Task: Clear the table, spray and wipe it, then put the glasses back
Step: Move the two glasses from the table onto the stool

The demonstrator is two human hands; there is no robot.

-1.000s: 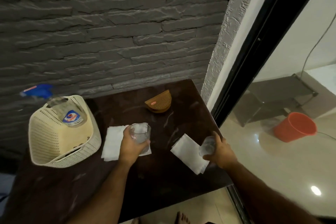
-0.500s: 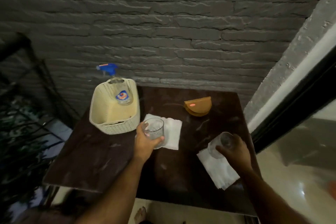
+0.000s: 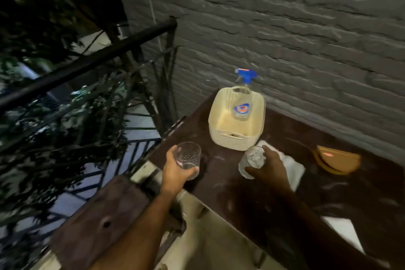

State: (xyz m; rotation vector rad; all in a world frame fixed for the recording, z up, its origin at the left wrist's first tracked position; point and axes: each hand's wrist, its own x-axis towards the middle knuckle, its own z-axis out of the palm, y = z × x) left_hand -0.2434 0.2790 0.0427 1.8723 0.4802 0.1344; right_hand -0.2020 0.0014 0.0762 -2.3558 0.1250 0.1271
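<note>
My left hand [image 3: 176, 173] grips a clear cut glass [image 3: 187, 157] over the left edge of the dark table [image 3: 252, 199]. My right hand [image 3: 270, 167] holds a second glass [image 3: 252, 161], tilted, just in front of the cream basket [image 3: 237, 119]. Inside the basket leans a spray bottle [image 3: 242, 103] with a blue trigger head. A white napkin [image 3: 292, 170] lies under and right of my right hand. Another white napkin [image 3: 343, 233] shows near the table's front right, partly behind my right forearm.
A brown wicker napkin holder [image 3: 338, 161] lies at the table's right. The grey brick wall [image 3: 285, 28] runs behind the table. A black metal railing [image 3: 87, 63] with foliage beyond stands to the left. A dark brown stool or ledge [image 3: 98, 221] sits lower left, below the table.
The view has swung left, bringing the railing in. Both hands have carried their glasses leftward: the left one off its napkin to the table's left edge, the right one up beside the basket.
</note>
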